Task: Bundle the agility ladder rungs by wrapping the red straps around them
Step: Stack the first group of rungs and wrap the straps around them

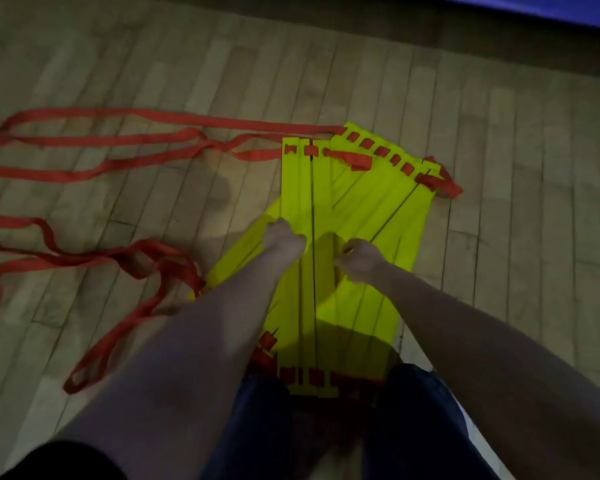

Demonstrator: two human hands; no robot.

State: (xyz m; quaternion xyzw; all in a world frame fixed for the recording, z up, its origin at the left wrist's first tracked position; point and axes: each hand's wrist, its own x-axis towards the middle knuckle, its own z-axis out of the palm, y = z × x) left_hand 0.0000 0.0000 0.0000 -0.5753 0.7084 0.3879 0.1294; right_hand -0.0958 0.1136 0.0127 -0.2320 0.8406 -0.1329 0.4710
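Left hand: left hand (282, 239) is curled over the middle of the yellow rungs (361, 209), fingers clenched on the left-hand slats; whether it pinches one slat or several I cannot tell.
Right hand: right hand (359, 259) sits just beside the left, also on the middle of the rungs, closed around the edges of the slats there.
Rungs: gathered in a loose, fanned stack on the floor in front of the person's knees (343, 427); the far ends splay out to the right, and the near ends tuck against the knees.
Straps: red straps (125, 140) trail away to the left of the rungs in long slack loops, one group off the far end, another off the near left side; short red tabs show through the slots at both ends of the rungs.
Progress: judging by this, the rungs are collected but not squared up, and no strap is wound around them. Aligning the stack and all the wrapping appear to remain.
Surface: pale wooden plank floor (499, 116) under and all around the rungs, dimly lit.
Room: beyond the rungs, at the far right, a blue edge (551, 8), perhaps a mat, borders the floor.
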